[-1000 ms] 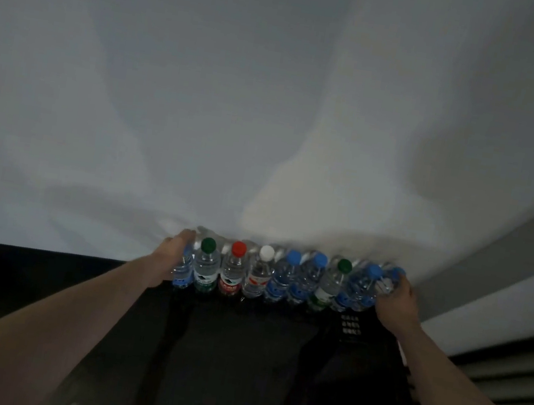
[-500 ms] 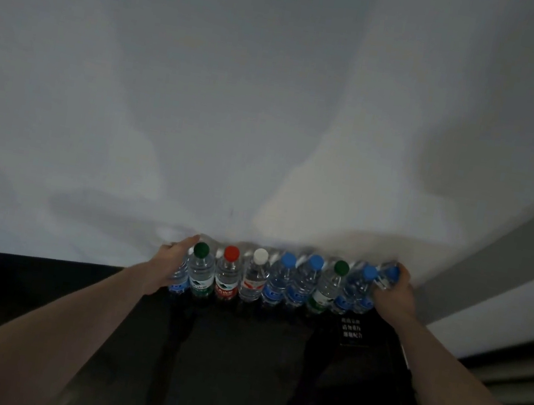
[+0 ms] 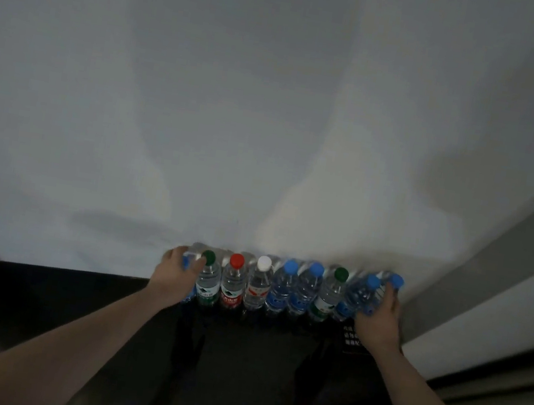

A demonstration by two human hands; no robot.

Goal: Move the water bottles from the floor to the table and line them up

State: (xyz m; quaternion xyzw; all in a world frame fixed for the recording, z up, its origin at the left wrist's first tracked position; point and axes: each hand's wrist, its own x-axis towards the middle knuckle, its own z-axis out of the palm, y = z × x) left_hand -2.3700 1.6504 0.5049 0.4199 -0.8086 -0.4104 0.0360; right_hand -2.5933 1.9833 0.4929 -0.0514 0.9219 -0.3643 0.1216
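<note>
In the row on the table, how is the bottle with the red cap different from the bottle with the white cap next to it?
The red-cap bottle has a red cap and a mostly red label; the white-cap bottle has a white cap and a pale label with a red mark. The red-cap bottle stands nearer the left hand, the white-cap bottle nearer the row's middle. Both are clear, upright, side by side on the black table, and neither hand holds them.
</note>
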